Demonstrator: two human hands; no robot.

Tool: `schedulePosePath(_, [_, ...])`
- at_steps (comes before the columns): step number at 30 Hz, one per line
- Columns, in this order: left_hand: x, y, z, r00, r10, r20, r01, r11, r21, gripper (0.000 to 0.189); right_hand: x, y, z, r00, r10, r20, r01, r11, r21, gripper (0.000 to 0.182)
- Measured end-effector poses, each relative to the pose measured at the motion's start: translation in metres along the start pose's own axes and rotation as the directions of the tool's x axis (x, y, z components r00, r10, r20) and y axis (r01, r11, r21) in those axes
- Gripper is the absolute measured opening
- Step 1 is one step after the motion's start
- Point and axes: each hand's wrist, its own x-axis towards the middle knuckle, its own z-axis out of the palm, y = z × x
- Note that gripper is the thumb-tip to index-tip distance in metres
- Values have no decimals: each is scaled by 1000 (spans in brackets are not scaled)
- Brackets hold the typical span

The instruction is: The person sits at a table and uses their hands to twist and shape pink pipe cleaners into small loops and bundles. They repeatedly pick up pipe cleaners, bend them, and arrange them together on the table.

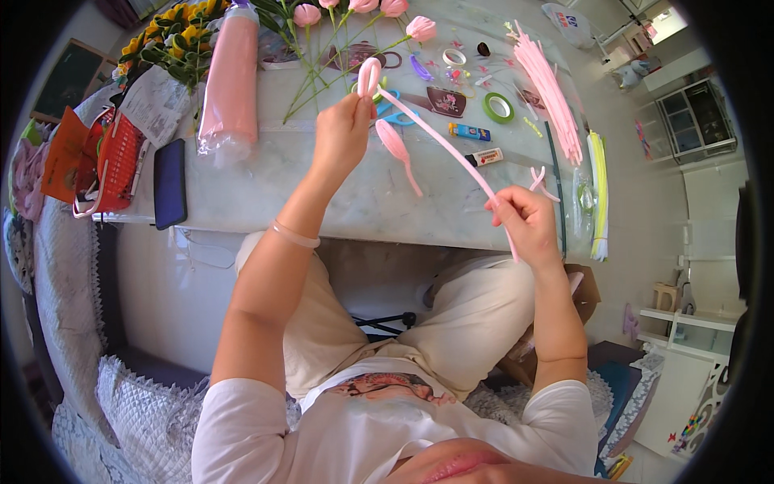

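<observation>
My left hand [343, 128] pinches a looped pink pipe cleaner [369, 74] at its base, with the loop standing above the fingers. A long pink length [440, 139] runs from the loop down to my right hand [525, 221], which grips it near its free end. Between the hands, a wound pink petal piece [393, 140] with a tail lies on the table. Blue-handled scissors [399, 116] rest partly behind the left hand. Finished pink flowers [421, 28] on green stems lie at the table's far side.
Around stand a wrapped pink bundle [228, 85], a smartphone [170, 184], a red basket [118, 169], green tape [498, 107], a glue tube [469, 132], a small bottle [485, 157], loose pink pipe cleaners [547, 91] and a yellow-and-white bundle [598, 193]. The marble-patterned table's edge [375, 235] is before my lap.
</observation>
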Motion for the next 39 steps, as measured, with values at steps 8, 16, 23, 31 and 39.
schedulePosePath(8, [0, -3, 1, 1000, 0, -1, 0, 1000, 3, 29, -17, -17, 6, 997, -5, -74, 5, 1000, 8, 12])
schedulePosePath(16, [-4, 4, 0, 1000, 21, 13, -20, 999, -26, 29, -17, -16, 11, 997, -41, -62, 39, 999, -28, 13])
schedulePosePath(23, [-1, 1, -1, 1000, 14, 8, -14, 999, -33, 29, -22, -18, 4, 996, -47, -79, 45, 999, -30, 13])
schedulePosePath(31, [-2, 2, 1, 1000, 6, 22, -5, 999, -36, 29, -22, -21, 7, 996, -35, -78, 30, 998, -64, 13])
schedulePosePath(39, [-1, 3, 0, 1000, 4, 25, -3, 1000, -19, 29, -27, -23, 5, 996, -34, -78, 33, 999, -16, 14])
